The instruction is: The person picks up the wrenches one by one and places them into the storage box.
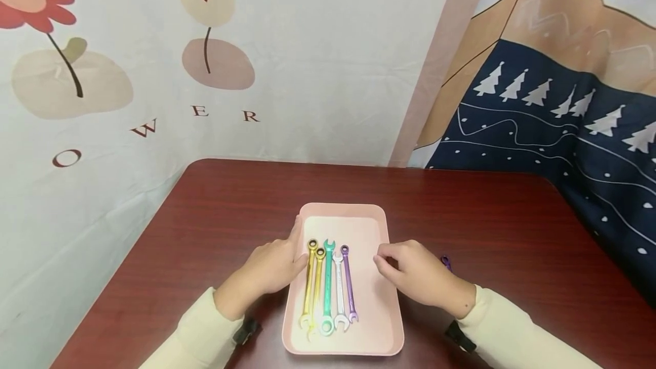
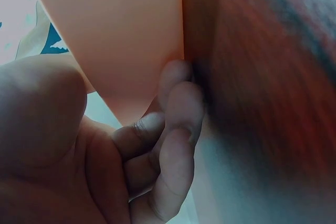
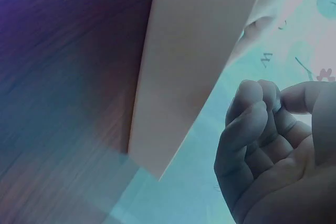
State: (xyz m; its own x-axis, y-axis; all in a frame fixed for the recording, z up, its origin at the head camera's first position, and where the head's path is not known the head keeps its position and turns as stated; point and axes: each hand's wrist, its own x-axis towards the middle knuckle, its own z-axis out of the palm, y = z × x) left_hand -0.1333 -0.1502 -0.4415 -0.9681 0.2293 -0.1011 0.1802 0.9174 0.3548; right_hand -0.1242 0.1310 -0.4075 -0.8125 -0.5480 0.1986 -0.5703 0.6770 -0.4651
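A pink tray point(image 1: 371, 300) holds a row of combination wrenches: two yellow ones, a left yellow wrench point(image 1: 310, 283) and a right yellow wrench point(image 1: 318, 283), then a green wrench point(image 1: 328, 283), a silver wrench point(image 1: 339, 286) and a purple wrench point(image 1: 349, 283). My left hand point(image 1: 271, 265) holds the tray's left side, thumb over the rim; in the left wrist view its bent fingers point(image 2: 181, 114) touch the outer wall. Over the right rim is my right hand point(image 1: 422, 272), its fingers loosely curled around nothing. The right wrist view shows its thumb and fingertips point(image 3: 249, 94) close together.
Another purple wrench point(image 1: 446, 262) lies on the dark red table point(image 1: 230, 198) beyond my right wrist, mostly hidden by it. A printed cloth point(image 1: 328, 73) hangs along the table's back edge.
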